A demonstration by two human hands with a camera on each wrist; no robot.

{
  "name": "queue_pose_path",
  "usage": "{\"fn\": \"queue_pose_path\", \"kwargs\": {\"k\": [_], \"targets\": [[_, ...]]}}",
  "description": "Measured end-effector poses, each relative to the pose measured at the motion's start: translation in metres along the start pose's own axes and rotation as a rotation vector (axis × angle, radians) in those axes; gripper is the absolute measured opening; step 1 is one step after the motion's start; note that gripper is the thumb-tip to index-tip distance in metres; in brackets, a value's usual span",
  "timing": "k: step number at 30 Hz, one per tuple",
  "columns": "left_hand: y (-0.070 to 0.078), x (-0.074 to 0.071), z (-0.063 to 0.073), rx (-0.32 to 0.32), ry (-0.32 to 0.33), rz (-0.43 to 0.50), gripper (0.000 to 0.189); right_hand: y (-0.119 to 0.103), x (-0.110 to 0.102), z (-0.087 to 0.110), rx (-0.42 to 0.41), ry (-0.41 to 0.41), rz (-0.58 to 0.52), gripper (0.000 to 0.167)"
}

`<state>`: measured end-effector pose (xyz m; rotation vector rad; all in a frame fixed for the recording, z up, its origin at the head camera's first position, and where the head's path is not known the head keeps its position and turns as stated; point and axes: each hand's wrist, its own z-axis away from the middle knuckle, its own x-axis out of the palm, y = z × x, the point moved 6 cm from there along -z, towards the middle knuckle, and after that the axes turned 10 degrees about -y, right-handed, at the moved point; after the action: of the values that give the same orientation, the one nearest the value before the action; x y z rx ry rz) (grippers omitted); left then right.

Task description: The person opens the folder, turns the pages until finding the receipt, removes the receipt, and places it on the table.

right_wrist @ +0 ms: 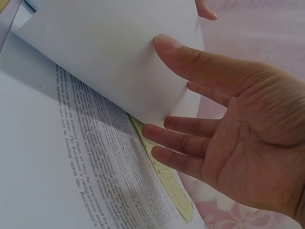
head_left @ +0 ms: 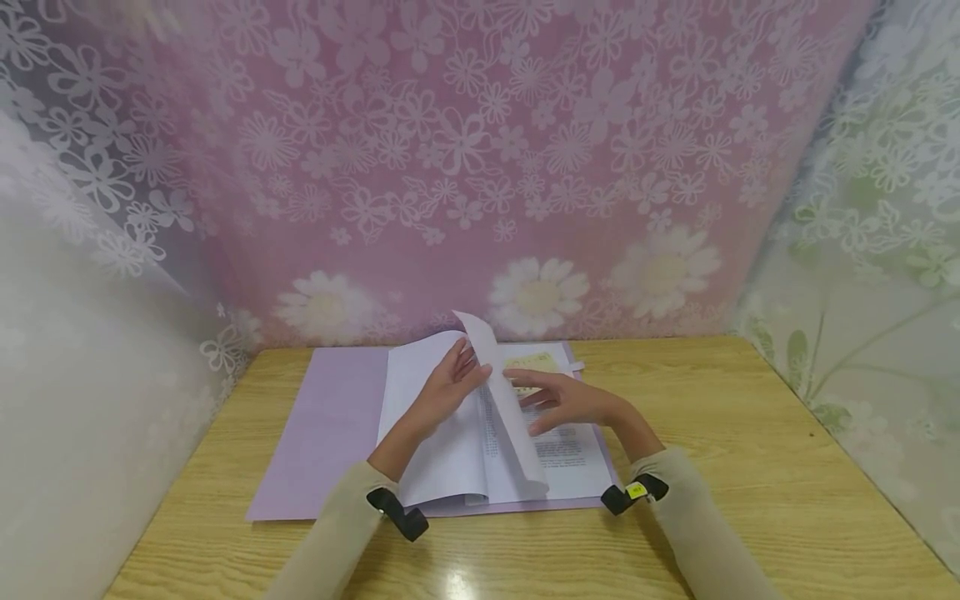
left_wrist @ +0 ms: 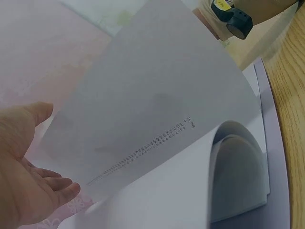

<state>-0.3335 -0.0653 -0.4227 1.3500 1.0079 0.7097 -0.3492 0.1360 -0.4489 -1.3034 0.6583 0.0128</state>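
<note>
A white sheet [head_left: 504, 408] stands raised and curved above an open lilac folder [head_left: 341, 417] of papers. My left hand [head_left: 442, 392] is at the sheet's left side; in the left wrist view its thumb and fingers are apart beside the edge, with nothing pinched. On the other side, my right hand [head_left: 570, 402] has its fingers extended at the sheet; in the right wrist view the thumb [right_wrist: 169, 44] lies against the paper. Beneath is a printed page [right_wrist: 109, 143] with a yellow note [right_wrist: 174, 191], partly covered by the sheet.
Turned pages [head_left: 435, 450] bulge over the folder's left part. A small pale tab [head_left: 576, 367] sticks out at its right edge. The folder lies on a wooden table [head_left: 712, 417], with a pink flowered curtain [head_left: 450, 208] behind. Both wrists wear black bands [head_left: 397, 514].
</note>
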Motion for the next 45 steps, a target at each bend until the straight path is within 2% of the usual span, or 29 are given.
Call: {"fn": "queue_pose_path", "kwargs": {"k": [5,14,18,24,34,40,45], "targets": [[-0.001,-0.005,0.000,0.014,0.032,-0.019,0.084,-0.005,0.003,-0.001,0.006,-0.007,0.015,0.090],[-0.014,-0.026,0.010,-0.043,0.136,-0.001,0.080,-0.010,0.006,-0.003,-0.008,-0.003,-0.012,0.085],[-0.021,-0.036,0.016,-0.062,0.154,0.030,0.078,-0.014,0.008,-0.003,-0.033,0.012,-0.023,0.083],[-0.035,-0.053,0.026,-0.109,0.181,0.008,0.079,-0.013,0.011,-0.008,-0.041,0.035,-0.034,0.078],[-0.046,-0.080,0.042,-0.215,0.256,-0.175,0.078,-0.013,0.014,-0.014,-0.056,0.058,-0.037,0.072],[-0.046,-0.094,0.049,-0.254,0.301,-0.384,0.072,-0.014,0.011,-0.012,-0.070,0.080,-0.037,0.067],[-0.048,-0.102,0.054,-0.270,0.311,-0.512,0.067,-0.014,0.000,-0.010,-0.081,0.150,-0.052,0.059]]}}
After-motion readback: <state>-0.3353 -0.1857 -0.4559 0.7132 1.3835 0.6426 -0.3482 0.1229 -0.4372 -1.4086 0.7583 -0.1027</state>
